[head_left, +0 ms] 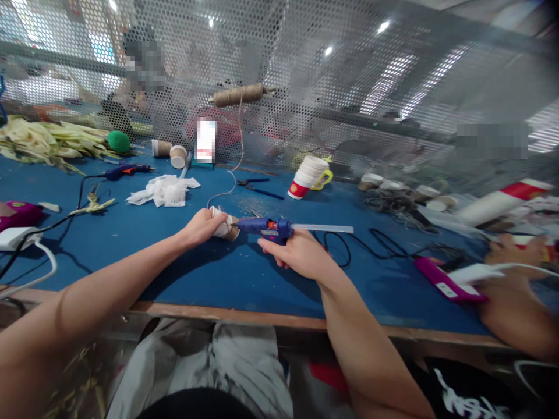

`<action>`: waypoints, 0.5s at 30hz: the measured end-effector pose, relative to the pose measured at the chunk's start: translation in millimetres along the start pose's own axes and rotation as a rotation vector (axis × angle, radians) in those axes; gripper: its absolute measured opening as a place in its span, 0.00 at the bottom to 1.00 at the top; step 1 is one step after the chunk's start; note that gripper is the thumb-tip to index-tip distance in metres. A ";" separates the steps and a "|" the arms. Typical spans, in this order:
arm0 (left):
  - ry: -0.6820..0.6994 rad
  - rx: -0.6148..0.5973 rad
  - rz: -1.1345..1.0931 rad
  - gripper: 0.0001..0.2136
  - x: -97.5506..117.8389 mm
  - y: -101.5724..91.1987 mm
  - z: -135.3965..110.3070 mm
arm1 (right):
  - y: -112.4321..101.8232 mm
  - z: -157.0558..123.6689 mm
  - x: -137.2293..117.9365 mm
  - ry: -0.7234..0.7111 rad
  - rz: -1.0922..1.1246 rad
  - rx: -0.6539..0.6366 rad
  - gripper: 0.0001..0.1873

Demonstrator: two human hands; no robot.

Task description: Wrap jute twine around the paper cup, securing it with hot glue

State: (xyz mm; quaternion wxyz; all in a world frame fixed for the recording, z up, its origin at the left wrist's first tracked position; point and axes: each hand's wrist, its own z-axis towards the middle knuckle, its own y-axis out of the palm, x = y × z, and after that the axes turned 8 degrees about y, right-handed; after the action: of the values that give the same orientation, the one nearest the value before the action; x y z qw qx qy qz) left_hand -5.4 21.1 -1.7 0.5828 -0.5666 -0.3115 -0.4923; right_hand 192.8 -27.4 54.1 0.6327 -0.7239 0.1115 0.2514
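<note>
My left hand [201, 226] is closed round a paper cup [227, 227] lying on its side on the blue table [196, 273]. My right hand [297, 251] grips a blue hot-glue gun [271, 228], its nozzle pointing left and touching the cup's end. A clear glue stick [323, 228] juts from the gun's back to the right. A thin twine strand [238, 163] runs from a spool [238, 95] on the mesh wall down towards the cup.
A second glue gun [126, 170], white cloth scraps [163, 191], pliers [257, 187], a stack of paper cups [308, 174] and dried leaves [48, 142] lie farther back. Black cables [384, 244] trail right. Another person's arm [515, 302] rests at the right edge near a pink device [445, 282].
</note>
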 end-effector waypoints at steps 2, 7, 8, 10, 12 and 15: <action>0.006 -0.004 0.023 0.18 0.0 0.2 -0.3 | 0.0 0.2 0.4 -0.007 0.025 0.008 0.17; 0.049 -0.014 0.077 0.19 -1.1 0.0 -0.9 | -0.4 -0.3 0.3 -0.011 0.076 0.026 0.15; 0.057 -0.014 0.091 0.19 -1.8 -0.1 -1.0 | -0.5 -0.3 0.4 -0.011 0.078 0.026 0.16; 0.073 -0.017 0.119 0.19 -3.4 -0.1 -1.0 | -0.7 -0.2 0.7 -0.007 0.083 0.029 0.16; 0.098 -0.025 0.146 0.19 -4.9 0.0 -0.9 | -0.7 0.0 0.9 0.003 0.100 0.037 0.16; 0.134 -0.039 0.188 0.18 -6.0 0.3 -1.2 | -0.7 0.4 0.9 0.014 0.136 0.037 0.16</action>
State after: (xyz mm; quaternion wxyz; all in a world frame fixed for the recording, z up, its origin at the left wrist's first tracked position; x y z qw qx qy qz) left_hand -7.2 21.2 -7.5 0.6346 -0.5704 -0.2079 -0.4783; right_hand 193.8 -26.8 54.2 0.6266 -0.7047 0.1693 0.2865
